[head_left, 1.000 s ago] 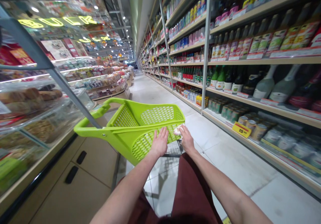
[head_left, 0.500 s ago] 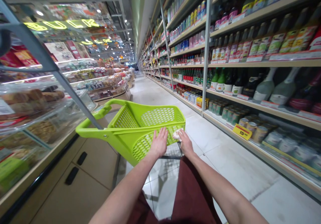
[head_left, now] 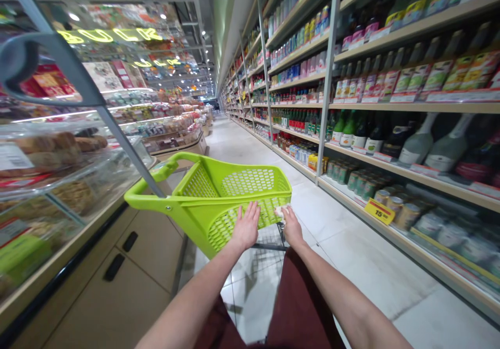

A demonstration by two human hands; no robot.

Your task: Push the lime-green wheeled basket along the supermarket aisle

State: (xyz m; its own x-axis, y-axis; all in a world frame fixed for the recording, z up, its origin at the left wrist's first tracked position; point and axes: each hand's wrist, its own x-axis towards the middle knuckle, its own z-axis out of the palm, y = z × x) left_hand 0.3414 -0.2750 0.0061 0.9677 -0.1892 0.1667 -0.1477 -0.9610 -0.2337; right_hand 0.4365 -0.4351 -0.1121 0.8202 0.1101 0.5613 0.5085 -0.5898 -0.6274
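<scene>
Ahead of me stands a green plastic shopping basket cart (head_left: 191, 224) with perforated sides and a grey pull handle (head_left: 74, 73) slanting up to the left. My left hand (head_left: 247, 226) lies flat against the side of the basket, its fingers stretched out. Near the basket's right corner, my right hand (head_left: 292, 227) is closed on a crumpled white cloth or wipe (head_left: 280, 212) and holds it at the side wall. Part of the cloth is hidden by the fingers.
On the right, tall shelves (head_left: 367, 107) of bottles and cans run down the aisle, with a yellow price tag (head_left: 379, 211) low down. A bulk-food counter (head_left: 144, 255) with clear bins is on the left. White tile floor (head_left: 351, 255) lies between.
My right hand and the cloth have shifted slightly right along the basket. My left hand stays against the side. The view has turned a little to the left.
</scene>
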